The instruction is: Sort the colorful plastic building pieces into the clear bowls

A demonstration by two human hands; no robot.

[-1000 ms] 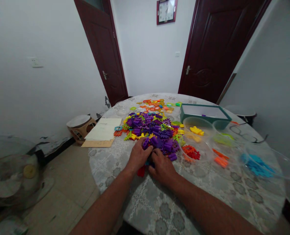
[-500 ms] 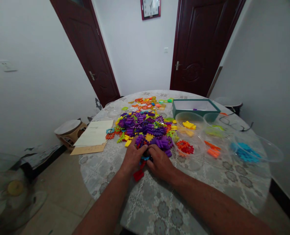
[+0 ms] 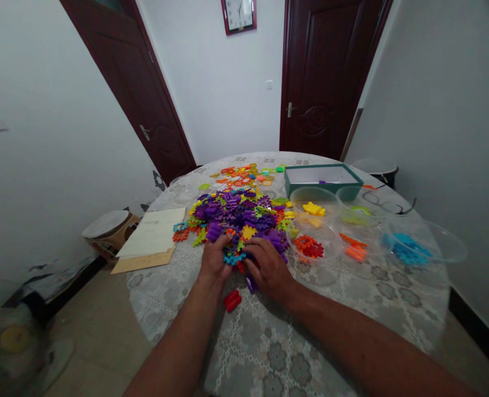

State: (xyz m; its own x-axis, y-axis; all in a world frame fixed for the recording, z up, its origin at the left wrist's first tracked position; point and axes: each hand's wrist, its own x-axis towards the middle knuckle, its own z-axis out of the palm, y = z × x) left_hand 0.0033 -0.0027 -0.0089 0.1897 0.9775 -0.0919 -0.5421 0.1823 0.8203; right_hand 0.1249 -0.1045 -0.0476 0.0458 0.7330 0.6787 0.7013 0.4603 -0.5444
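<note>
A heap of interlocking plastic building pieces point(image 3: 238, 218), mostly purple with yellow, green and orange ones, covers the middle of the round table point(image 3: 165, 292) with its grey lace-patterned cloth. My left hand point(image 3: 215, 260) rests at the heap's near edge, fingers among the pieces. My right hand point(image 3: 269, 268) lies beside it, over purple pieces. A teal piece point(image 3: 234, 258) sits between my hands. A purple piece point(image 3: 251, 284) pokes out below my right hand. Nearer me, a red piece point(image 3: 232, 300) lies alone on the cloth. Whatever my fingers cover is hidden.
Transparent bowls hold sorted yellow point(image 3: 313, 190), red point(image 3: 289, 245), orange point(image 3: 352, 231) and blue pieces point(image 3: 405, 251) on the right. Behind them stand a teal tray point(image 3: 322, 166) and eyeglasses point(image 3: 387, 203). Papers point(image 3: 151, 234) lie at the left edge. A stool point(image 3: 106, 225) stands on the floor.
The view has swung right. The red piece now lies apart from my hands, and my left hand has moved up into the heap. A teal piece shows between my hands.
</note>
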